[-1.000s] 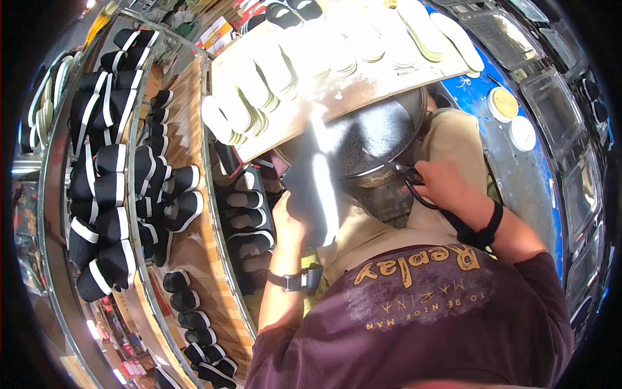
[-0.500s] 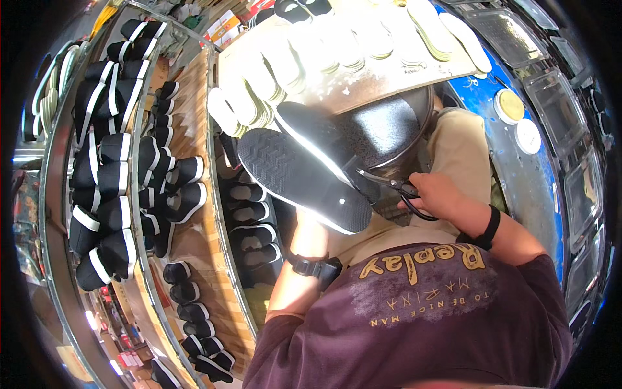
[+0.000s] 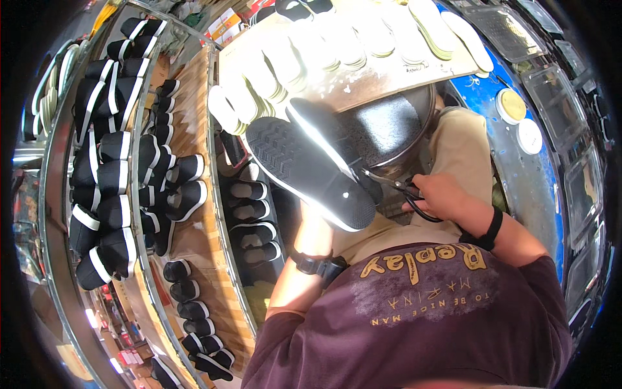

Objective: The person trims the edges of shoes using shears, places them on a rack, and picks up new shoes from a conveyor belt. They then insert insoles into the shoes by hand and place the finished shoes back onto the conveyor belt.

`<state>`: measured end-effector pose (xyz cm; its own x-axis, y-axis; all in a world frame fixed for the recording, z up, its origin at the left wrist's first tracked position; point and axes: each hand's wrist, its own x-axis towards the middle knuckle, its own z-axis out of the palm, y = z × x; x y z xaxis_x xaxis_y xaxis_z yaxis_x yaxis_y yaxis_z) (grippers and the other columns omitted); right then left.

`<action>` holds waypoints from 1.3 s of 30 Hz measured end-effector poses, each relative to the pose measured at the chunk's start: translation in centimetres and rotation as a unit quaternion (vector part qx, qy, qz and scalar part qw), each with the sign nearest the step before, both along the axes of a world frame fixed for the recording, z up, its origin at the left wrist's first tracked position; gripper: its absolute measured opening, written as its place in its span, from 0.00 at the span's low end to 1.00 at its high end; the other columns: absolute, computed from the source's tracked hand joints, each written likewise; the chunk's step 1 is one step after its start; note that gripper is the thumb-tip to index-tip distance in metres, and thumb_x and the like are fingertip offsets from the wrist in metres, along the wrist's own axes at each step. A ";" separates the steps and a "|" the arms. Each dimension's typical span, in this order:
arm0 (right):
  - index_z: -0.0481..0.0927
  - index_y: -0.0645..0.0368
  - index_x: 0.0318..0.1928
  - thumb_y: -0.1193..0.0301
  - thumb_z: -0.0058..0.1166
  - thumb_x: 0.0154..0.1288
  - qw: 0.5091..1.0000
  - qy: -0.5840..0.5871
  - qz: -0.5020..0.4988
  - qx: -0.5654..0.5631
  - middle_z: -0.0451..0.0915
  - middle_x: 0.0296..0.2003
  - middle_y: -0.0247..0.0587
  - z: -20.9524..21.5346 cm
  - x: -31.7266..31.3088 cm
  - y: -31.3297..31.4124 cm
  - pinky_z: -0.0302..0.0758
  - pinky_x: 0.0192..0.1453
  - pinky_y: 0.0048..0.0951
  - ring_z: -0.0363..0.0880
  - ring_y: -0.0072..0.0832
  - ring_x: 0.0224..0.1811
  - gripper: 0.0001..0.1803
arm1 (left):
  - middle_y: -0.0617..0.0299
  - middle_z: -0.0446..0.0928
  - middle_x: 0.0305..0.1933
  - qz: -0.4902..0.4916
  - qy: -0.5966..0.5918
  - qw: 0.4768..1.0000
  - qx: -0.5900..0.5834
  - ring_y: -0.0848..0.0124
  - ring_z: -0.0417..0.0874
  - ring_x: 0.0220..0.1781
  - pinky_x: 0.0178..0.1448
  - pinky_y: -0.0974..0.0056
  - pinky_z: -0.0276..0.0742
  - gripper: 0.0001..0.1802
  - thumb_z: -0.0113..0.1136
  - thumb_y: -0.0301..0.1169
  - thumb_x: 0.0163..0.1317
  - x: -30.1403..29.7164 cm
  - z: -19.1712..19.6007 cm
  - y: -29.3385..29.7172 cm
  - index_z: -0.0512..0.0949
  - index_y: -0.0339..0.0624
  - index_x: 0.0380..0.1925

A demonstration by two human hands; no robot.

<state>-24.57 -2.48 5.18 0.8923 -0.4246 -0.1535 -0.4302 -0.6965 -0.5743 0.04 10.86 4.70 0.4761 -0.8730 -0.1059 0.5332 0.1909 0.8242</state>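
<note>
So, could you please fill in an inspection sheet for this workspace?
Surface: pale board carrying rows of stacked white insoles.
Things in hand: two black shoes with white edging, one sole facing the camera; black-handled scissors beside them, blade contact unclear.
Clutter: yellowish round tub and white round lid on the blue bench.
Hands: left hand holds the shoes from behind, fingers hidden; right hand grips the scissors.
Cables: nothing seen.
Surroundings: shelves of black-and-white footwear at left; clear plastic trays at right.
</note>
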 end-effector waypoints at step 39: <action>0.72 0.63 0.38 0.44 0.61 0.53 0.996 -0.059 -0.044 0.045 0.76 0.35 0.56 1.9 0.8 -4.0 0.70 0.41 0.48 0.75 0.56 0.40 0.32 | 0.55 0.83 0.45 -0.020 -0.568 0.812 0.130 0.59 0.82 0.53 0.60 0.60 0.75 0.12 0.58 0.21 0.52 3.1 2.8 5.1 0.84 0.40 0.37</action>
